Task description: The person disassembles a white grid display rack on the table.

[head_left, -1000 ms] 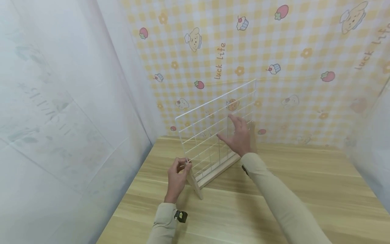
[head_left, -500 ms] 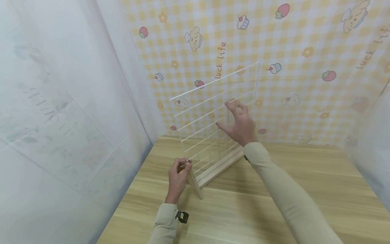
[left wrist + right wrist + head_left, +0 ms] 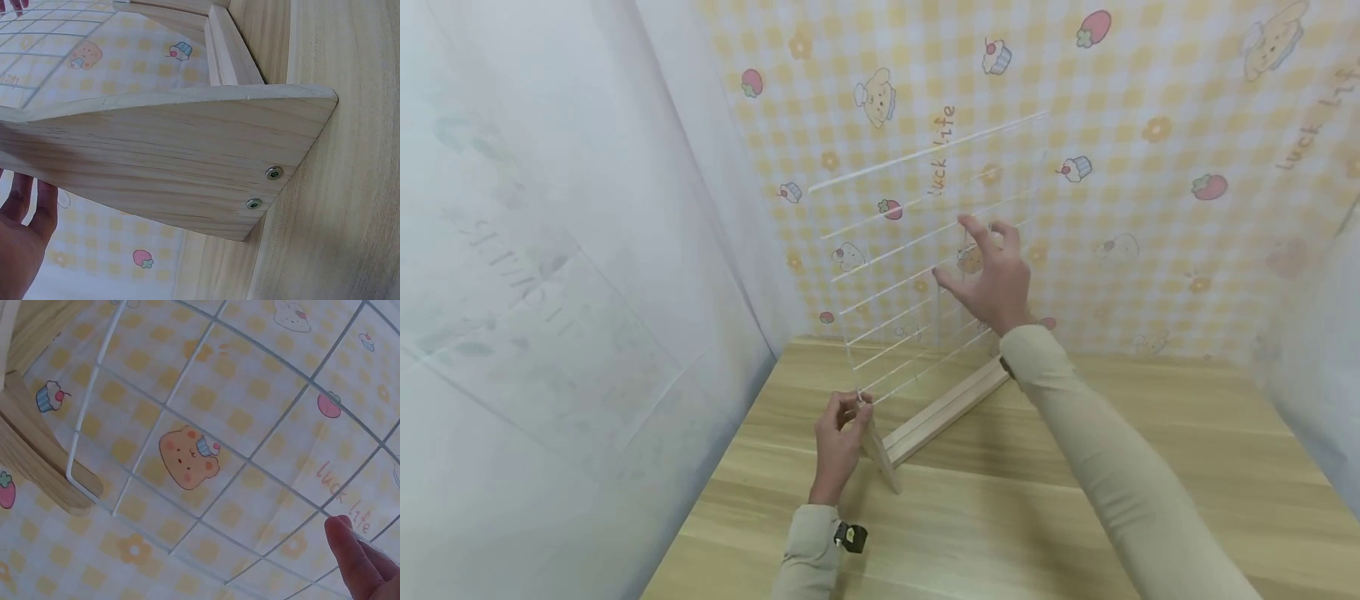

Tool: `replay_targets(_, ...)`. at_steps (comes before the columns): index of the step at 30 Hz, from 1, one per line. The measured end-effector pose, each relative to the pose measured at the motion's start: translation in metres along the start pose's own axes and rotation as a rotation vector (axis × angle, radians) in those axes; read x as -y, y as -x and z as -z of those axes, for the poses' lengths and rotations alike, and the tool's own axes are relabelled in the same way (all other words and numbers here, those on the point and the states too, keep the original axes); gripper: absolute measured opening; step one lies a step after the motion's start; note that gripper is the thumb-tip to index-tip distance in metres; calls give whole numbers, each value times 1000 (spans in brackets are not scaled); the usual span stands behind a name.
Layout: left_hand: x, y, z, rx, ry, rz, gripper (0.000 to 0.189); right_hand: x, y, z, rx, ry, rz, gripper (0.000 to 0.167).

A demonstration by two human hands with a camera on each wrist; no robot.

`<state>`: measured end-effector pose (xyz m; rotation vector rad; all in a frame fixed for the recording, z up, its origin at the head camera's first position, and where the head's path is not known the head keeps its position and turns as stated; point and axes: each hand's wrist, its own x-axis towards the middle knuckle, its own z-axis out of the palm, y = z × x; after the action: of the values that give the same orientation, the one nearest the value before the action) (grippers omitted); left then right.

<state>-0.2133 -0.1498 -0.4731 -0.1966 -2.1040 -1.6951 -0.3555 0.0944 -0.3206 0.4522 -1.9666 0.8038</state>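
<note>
A white wire grid panel point(image 3: 880, 167) stands raised above a pale wooden stand. The stand has a base rail point(image 3: 947, 414) and upright side boards. My left hand point(image 3: 837, 446) pinches the top of the near side board point(image 3: 882, 458), beside the lower wires. Up close in the left wrist view, two bolt heads show on that side board point(image 3: 156, 140), with the left hand point(image 3: 25, 240) at its edge. My right hand point(image 3: 996, 279) grips the grid partway up, thumb and fingers on its wires. In the right wrist view, fingers point(image 3: 356, 556) lie against a wire of the grid.
The stand rests on a wood-grain table point(image 3: 1150, 450). Behind it hangs a yellow checked cloth point(image 3: 1150, 75) with cartoon prints. White sheeting point(image 3: 550, 333) borders the table at the left, and another pale sheet point(image 3: 1315, 333) hangs at the right.
My right hand has moved up and the wire grid has risen with it, away from the base rail. My left hand and the stand have stayed nearly still.
</note>
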Motion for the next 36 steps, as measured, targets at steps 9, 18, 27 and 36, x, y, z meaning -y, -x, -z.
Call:
replay_targets(9,-4,0,-5,-20,9,-29,16,8,-26,34,-17,-5,-65,74)
replay_targets(18,4,1,-10,-47,20,-15,12,-20,-27,75,164,162,-29,74)
replay_targets(27,0,2,-1,-40,28,-33,19,-52,3,92,439,232,-23,75)
replay_targets(36,-4,2,-5,-13,34,-28,22,-89,46,109,661,302,3,71)
